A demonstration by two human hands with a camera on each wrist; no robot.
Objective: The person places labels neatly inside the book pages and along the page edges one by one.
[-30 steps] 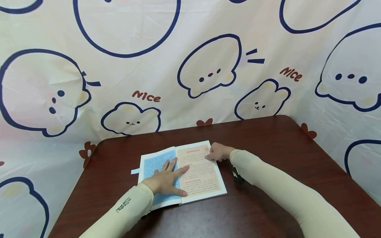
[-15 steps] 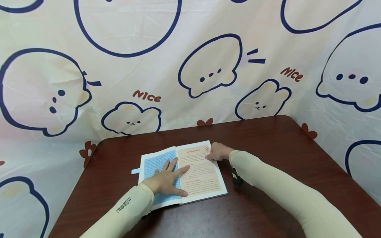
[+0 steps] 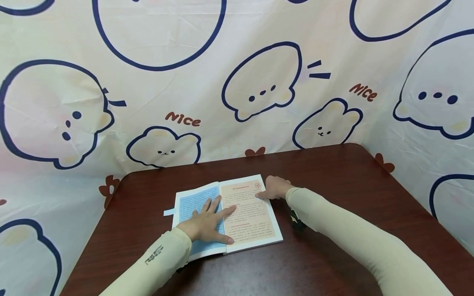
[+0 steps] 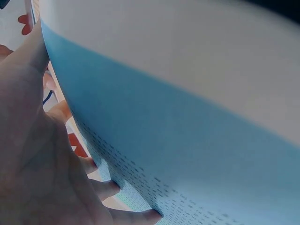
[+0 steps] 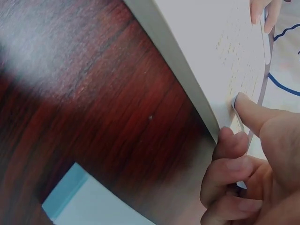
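Note:
An open book [image 3: 252,213] lies on the dark table, its left page blue and its right page cream with printed text. My left hand [image 3: 205,226] rests spread across the middle fold, the thumb and a finger reaching onto the cream page; its fingertips press the blue page [image 4: 140,117] in the left wrist view. At the book's upper right edge is my right hand [image 3: 275,188]. In the right wrist view its thumb [image 5: 253,115] bears on the page, with a small bit of paper raised at the tip, and its other fingers [image 5: 229,164] curl at the edge.
A pale strip [image 3: 168,212] sticks out from the book's left side. In the right wrist view a white strip with a light blue end [image 5: 70,192] lies over the wooden table [image 5: 117,108]. A cartoon-printed cloth [image 3: 222,144] hangs behind the table.
My right hand has shifted slightly right and its knuckles have turned a little, with the thumb staying on the page. The left hand and the book look unmoved.

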